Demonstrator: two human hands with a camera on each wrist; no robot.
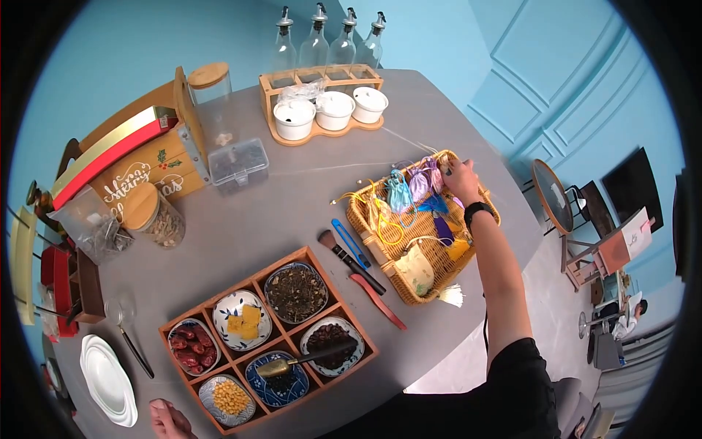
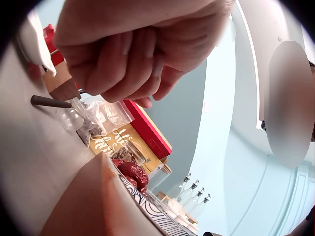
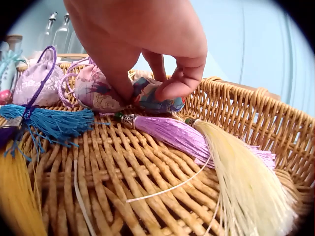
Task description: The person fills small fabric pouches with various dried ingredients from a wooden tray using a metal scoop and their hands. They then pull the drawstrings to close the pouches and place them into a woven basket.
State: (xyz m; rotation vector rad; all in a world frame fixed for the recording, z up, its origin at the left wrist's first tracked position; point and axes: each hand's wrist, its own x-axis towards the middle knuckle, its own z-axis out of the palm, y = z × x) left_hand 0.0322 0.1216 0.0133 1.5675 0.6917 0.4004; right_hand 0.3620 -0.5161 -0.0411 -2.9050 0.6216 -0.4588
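My right hand (image 1: 461, 179) reaches into the far right corner of a wicker basket (image 1: 433, 256). In the right wrist view its thumb and fingers pinch a small blue, patterned sachet (image 3: 145, 98). A pink patterned sachet (image 3: 96, 88) lies right beside it, and a lilac sachet (image 3: 39, 83) is farther left. Lilac (image 3: 172, 132), cream (image 3: 241, 167) and blue (image 3: 49, 120) tassels lie on the woven bottom. My left hand (image 1: 168, 421) hangs by the near left corner of a divided wooden box (image 1: 344, 301), its fingers loosely curled around nothing.
Dishes of dates (image 1: 194, 347), dried leaves (image 1: 296, 293) and other dried goods fill the box; a metal scoop (image 1: 278, 367) lies across it. A brush (image 1: 340, 252), a blue cutter (image 1: 351, 241) and red tweezers (image 1: 376, 300) lie beside the basket. White lidded pots (image 1: 295, 121) stand behind.
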